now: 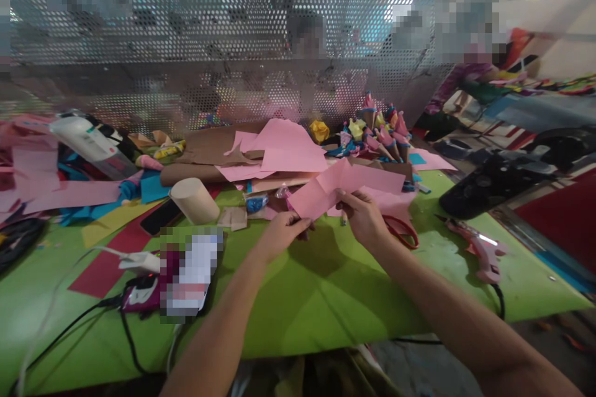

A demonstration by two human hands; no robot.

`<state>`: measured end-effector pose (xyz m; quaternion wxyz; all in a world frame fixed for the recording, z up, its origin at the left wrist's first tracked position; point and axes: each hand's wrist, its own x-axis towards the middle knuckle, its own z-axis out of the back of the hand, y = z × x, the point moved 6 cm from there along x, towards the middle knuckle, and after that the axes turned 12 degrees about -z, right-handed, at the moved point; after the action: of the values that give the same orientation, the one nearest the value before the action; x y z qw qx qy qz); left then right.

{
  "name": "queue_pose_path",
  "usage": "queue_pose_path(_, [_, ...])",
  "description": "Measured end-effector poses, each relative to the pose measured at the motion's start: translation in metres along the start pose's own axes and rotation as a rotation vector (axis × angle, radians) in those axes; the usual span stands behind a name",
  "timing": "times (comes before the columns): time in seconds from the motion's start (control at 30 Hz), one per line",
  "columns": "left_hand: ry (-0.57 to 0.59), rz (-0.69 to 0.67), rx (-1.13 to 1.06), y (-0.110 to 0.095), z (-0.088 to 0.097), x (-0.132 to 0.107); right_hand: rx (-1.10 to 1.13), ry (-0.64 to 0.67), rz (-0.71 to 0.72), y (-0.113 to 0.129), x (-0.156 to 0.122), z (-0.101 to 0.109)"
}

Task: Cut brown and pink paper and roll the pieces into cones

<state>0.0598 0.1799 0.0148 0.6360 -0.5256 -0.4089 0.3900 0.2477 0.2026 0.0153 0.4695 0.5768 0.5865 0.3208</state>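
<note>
A creased sheet of pink paper (321, 189) is held up above the green table (298, 304), between both hands. My left hand (291, 229) pinches its lower left edge, with the thumb in front. My right hand (361, 214) grips the lower edge farther right, fingers closed on it. Just behind the held sheet lie more pieces of pink paper (291, 146) on brown paper (209, 142). Beside my right wrist, scissors with red handles (404, 232) rest on the table, their blades hidden.
A pink glue gun (487, 254) lies at the right. To the left are a phone (193, 273), a purple power strip (142, 291) with cords and a beige roll (194, 201). Small paper cones (384, 133) cluster at the back by a perforated metal panel (209, 43). A person (459, 84) is farther right.
</note>
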Motion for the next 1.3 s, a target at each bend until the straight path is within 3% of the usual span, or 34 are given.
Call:
queue_pose_path(0.07, [0.006, 0.004, 0.009, -0.005, 0.007, -0.001, -0.064, 0.015, 0.011, 0.006, 0.002, 0.002])
queue_pose_path(0.2, [-0.151, -0.108, -0.006, -0.014, 0.026, 0.000, -0.255, 0.111, -0.019, 0.006, 0.000, -0.004])
queue_pose_path(0.37, [-0.176, -0.140, 0.057, -0.011, 0.020, 0.003, -0.389, 0.236, -0.070, -0.007, -0.010, -0.021])
queue_pose_path(0.5, [-0.178, -0.116, 0.134, -0.011, 0.016, 0.003, -0.395, 0.255, -0.066, -0.007, -0.013, -0.025])
queue_pose_path(0.73, [-0.199, -0.112, 0.151, -0.016, 0.019, 0.002, -0.221, 0.132, 0.037, 0.015, -0.003, -0.011])
queue_pose_path(0.9, [-0.173, -0.104, 0.178, -0.018, 0.017, 0.002, -0.290, 0.214, -0.019, 0.009, -0.002, -0.015])
queue_pose_path(1.1, [-0.127, -0.100, 0.212, -0.016, 0.017, 0.003, -0.256, 0.192, -0.026, 0.006, -0.002, -0.013])
queue_pose_path(1.3, [-0.088, -0.177, 0.353, -0.022, 0.016, 0.003, -0.315, 0.294, -0.001, 0.006, -0.008, -0.024])
